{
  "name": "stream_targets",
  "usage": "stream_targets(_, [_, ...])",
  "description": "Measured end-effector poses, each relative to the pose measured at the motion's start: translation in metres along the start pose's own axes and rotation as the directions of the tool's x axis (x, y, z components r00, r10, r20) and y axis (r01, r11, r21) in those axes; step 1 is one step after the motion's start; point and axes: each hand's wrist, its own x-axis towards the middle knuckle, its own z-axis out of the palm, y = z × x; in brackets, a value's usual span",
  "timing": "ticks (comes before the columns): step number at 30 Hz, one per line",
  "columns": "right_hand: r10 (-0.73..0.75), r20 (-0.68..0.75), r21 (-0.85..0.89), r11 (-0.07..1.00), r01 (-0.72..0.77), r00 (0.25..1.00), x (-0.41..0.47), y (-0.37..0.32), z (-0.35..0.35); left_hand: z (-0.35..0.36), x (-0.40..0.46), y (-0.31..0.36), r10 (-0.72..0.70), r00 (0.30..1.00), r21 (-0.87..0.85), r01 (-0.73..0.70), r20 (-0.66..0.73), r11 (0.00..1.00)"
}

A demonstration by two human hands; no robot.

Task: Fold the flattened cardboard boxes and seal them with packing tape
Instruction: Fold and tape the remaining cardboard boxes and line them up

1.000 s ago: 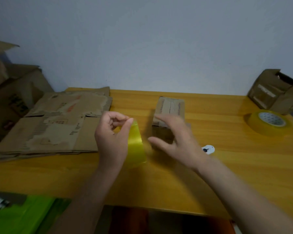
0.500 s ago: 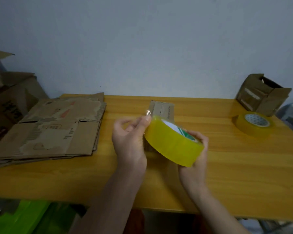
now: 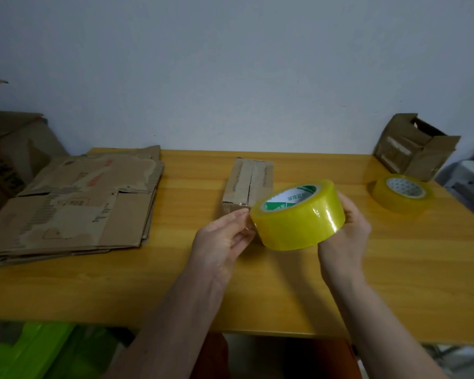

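Looks like a small packing station in a plain room. Wooden table point(image 3: 394, 283) against a bare wall point(image 3: 230, 64), stack of flattened cardboard boxes point(image 3: 74, 206), spare tape roll point(image 3: 400, 194).

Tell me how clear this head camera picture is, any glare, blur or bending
Head view: dim, even light, with a grey vignette on the wall; small glare streaks on the held tape roll; wide-angle bending bows the table's near edge and tilts the open box at far right; the corners go soft, the green objects at bottom left blurred; both hands and the small box stay fairly sharp.
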Motion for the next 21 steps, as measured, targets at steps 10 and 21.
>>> stream_targets(10, [0.061, -0.023, -0.016, 0.998, -0.061, 0.998, -0.009, 0.016, 0.000, 0.009, 0.004, -0.018, -0.033, 0.998, -0.178, 0.023, -0.054, 0.984])
stream_targets(21, [0.067, -0.054, -0.121, 0.990, -0.073, 0.996, -0.011, 0.029, -0.007, 0.016, 0.002, -0.020, 0.001, 0.998, -0.135, -0.010, -0.066, 0.991])
